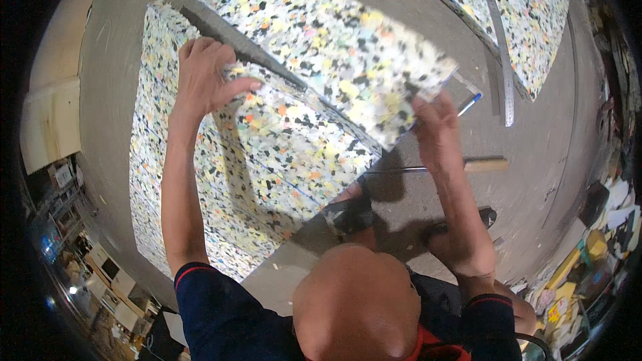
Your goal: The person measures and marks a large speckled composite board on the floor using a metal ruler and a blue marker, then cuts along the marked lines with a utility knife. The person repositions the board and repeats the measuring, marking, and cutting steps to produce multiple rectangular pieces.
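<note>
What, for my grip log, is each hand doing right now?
Left hand: on the lower speckled foam piece; grip cannot be told.
Right hand: closed, holding the upper foam piece near its corner.

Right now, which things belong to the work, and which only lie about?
In the work:
speckled foam piece in the right hand
foam sheet under the left hand
probably metal ruler, pen, wooden-handled tool

Seemingly lying about:
scraps
pale panels

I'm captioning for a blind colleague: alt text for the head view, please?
A person's right hand holds a speckled foam slab by one end; the left hand is on another speckled sheet. A blue-capped pen and a wooden-handled tool lie on the floor.
</note>
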{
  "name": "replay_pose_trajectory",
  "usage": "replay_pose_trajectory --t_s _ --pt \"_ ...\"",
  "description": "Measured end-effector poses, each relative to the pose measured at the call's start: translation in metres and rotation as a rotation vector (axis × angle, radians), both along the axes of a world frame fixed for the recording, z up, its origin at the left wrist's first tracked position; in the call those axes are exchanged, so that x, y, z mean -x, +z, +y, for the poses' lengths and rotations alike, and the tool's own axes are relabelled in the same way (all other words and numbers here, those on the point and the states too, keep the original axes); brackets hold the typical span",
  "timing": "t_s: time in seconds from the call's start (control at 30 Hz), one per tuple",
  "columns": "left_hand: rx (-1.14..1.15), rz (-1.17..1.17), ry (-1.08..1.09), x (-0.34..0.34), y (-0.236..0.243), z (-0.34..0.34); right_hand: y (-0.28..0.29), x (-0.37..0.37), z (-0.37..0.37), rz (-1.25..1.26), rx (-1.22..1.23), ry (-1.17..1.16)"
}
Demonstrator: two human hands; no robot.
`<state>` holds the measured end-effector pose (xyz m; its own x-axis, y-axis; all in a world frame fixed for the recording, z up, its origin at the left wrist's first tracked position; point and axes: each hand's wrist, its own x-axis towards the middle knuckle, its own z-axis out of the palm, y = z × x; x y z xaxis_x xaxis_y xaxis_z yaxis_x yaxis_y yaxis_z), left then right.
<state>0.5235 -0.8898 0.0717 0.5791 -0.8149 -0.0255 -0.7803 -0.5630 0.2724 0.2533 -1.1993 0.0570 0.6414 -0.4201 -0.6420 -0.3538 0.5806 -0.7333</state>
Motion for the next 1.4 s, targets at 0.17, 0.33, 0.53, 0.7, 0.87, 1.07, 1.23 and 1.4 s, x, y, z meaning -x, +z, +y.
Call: replay_pose_trajectory --t_s 0.17,0.33,0.53,0.7,0.87,1.07,1.23,1.4 --pt "0.032 -0.032 0.077 -0.008 -0.008 0.011 0.025 -0.032 -0.061 -0.346 0.105 -0.042" --pt "-0.159 -0.11 0.057 -0.01 -0.024 0.012 0.004 -0.039 -0.083 0.001 0.066 0.148" --pt "0.142 -0.066 0.33 0.098 -0.071 -0.032 0.001 -0.048 -0.071 -0.042 0.209 0.027" --pt "0.343 -0.101 0.493 0.075 -0.09 -0.022 0.109 -0.071 -0.097 -0.31 0.4 -0.164" --pt "0.355 -0.202 0.454 0.055 -0.08 -0.011 0.198 0.012 -0.212 -0.47 0.665 -0.367" --pt "0.337 -0.163 0.47 0.061 -0.09 -0.018 0.187 0.187 -0.372 0.051 0.824 -0.751" --pt "0.322 -0.194 0.515 0.059 -0.083 -0.02 0.085 0.225 -0.334 1.22 1.622 0.134" --pt "0.536 0.046 0.529 0.082 -0.067 -0.008 0.023 0.19 -0.22 0.427 1.517 1.215"
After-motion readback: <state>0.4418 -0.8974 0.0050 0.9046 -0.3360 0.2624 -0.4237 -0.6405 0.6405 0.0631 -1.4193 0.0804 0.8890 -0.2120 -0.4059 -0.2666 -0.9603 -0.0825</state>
